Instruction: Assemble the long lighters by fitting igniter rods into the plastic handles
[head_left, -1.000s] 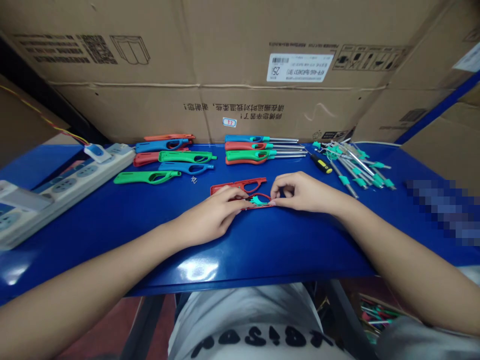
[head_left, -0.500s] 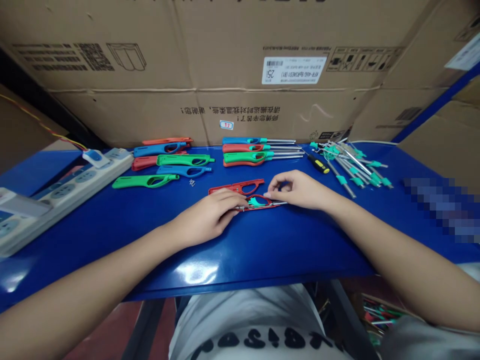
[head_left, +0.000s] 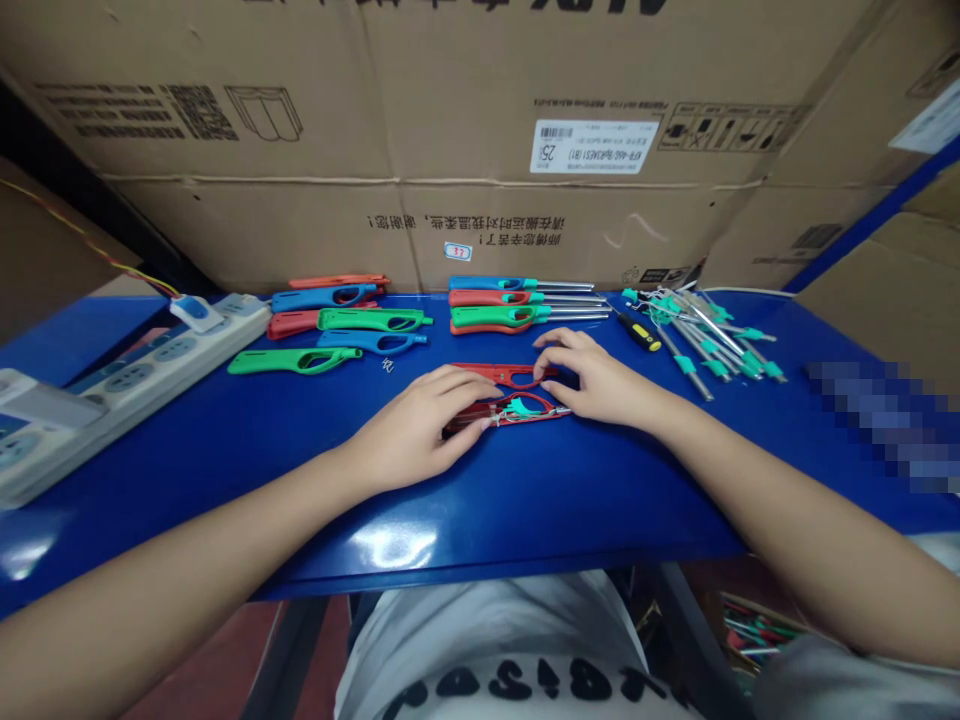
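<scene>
The left hand (head_left: 427, 425) has its grip closed around the left end of the lower red half (head_left: 516, 421), with the thumb on the near side and the fingers on the far side. That red half lies at the middle of the blue counter (head_left: 390, 500), with its inside showing. In it are a bright green piece (head_left: 517, 407), some pale wires that are too small to see well, and a thin metal tube (head_left: 561, 411) that pokes out at the right end.

The right hand (head_left: 596, 380) has its fingers bent and its grip partly open. The tips are at the right end of the upper red half (head_left: 486, 371), which lies just behind the lower one. I cannot tell if they pinch it.

Behind the hands, colored handle shells (head_left: 360, 320) lie on the left, and handles with metal tubes (head_left: 499, 305) are stacked in the middle. A black and yellow screwdriver (head_left: 640, 332) sits beside a pile of green-banded tubes (head_left: 712, 340).
</scene>
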